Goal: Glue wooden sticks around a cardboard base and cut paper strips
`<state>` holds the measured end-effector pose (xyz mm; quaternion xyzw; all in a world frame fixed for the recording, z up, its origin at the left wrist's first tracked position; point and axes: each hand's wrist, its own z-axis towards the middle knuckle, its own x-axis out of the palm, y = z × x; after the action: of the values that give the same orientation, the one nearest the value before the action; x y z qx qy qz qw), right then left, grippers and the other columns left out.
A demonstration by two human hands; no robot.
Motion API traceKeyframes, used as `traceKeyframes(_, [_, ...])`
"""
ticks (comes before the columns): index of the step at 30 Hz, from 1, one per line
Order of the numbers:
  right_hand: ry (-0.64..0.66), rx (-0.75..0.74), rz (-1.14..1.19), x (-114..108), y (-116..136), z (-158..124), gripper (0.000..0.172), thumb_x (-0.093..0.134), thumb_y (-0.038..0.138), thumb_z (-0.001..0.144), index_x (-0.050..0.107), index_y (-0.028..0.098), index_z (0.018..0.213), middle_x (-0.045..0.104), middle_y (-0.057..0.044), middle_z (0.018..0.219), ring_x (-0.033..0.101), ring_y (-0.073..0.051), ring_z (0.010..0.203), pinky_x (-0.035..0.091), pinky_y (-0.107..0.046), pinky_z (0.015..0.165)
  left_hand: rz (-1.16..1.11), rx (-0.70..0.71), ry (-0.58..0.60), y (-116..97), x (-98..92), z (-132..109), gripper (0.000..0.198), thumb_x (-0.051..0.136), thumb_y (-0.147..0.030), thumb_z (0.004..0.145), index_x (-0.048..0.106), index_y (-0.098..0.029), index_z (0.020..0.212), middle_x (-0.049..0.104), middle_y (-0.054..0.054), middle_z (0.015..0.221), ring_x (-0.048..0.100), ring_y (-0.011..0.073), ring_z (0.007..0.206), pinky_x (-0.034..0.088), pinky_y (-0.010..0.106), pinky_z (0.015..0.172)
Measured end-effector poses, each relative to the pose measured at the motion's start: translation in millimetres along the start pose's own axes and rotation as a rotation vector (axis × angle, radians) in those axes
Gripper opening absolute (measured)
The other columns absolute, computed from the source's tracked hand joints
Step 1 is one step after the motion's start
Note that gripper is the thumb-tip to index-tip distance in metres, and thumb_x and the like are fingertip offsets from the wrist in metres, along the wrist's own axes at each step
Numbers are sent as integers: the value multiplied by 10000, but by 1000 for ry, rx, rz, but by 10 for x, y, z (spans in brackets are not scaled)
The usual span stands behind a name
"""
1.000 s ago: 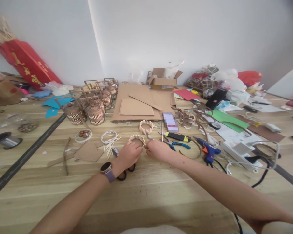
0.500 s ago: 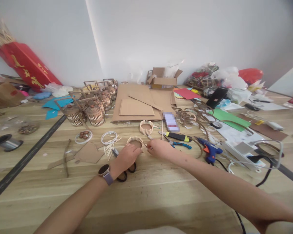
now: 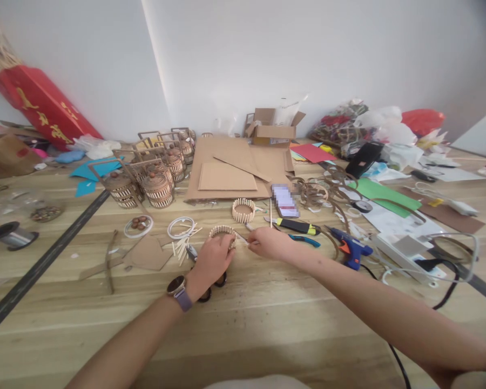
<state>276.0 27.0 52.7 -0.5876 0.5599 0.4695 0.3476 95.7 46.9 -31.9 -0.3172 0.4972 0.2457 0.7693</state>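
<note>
My left hand (image 3: 215, 258), with a watch at the wrist, has its fingers closed over the near right side of a small round ring of short pale sticks (image 3: 218, 231). Part of that ring is hidden under the fingers. To its right, my right hand (image 3: 263, 241) pinches the end of a thin strip (image 3: 241, 236) that points toward the ring; its exact kind is too small to make out. Scissors (image 3: 191, 252) lie partly beneath my left hand. A second stick ring (image 3: 243, 210) stands just behind.
Loose sticks (image 3: 182, 249) and a white hoop (image 3: 181, 228) lie to the left. A utility knife (image 3: 297, 226), blue-handled pliers (image 3: 305, 240), a phone (image 3: 284, 200) and a glue gun (image 3: 350, 247) lie to the right. Small lantern-like baskets (image 3: 157, 189) and cardboard (image 3: 227, 177) stand behind.
My right hand has moved slightly right, away from the stick ring, so more of the thin strip shows. My left hand has shifted a little on the ring.
</note>
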Motion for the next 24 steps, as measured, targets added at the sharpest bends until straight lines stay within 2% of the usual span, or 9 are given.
traceKeyframes(5, [9,-38,-25,69,111,15,357,410,251,985,740,123,945,749,-159,991,705,-244,930,510,-300,763,8,-46,3,-35,44,27,179,476,-178,928,569,-188,1081,709,81,952,655,258,939,464,405,833])
traceKeyframes(10, [44,-62,-41,102,223,18,229,542,331,976,657,153,1063,687,-74,1079,665,-185,934,549,-382,833,15,-65,1,-70,87,43,216,433,-187,950,559,-192,1125,709,83,965,647,255,977,455,395,839])
traceKeyframes(16, [45,-99,-38,145,202,97,237,557,333,966,646,151,1089,676,-73,1106,657,-199,970,539,-407,857,17,-60,5,-83,83,43,213,426,-165,947,575,-200,1095,706,80,956,644,253,954,456,382,816])
traceKeyframes(20, [20,-113,-23,151,205,117,281,434,208,973,709,152,975,733,-116,1046,689,-230,969,504,-321,793,16,-55,-6,-82,84,40,222,442,-150,934,580,-207,1098,701,74,935,639,241,937,457,368,821])
traceKeyframes(24, [-1,-109,-3,159,172,118,289,449,194,911,734,161,937,757,-122,996,707,-254,923,475,-289,703,18,-45,-26,-102,56,14,215,469,-157,919,594,-204,1087,699,72,917,635,247,910,468,386,819])
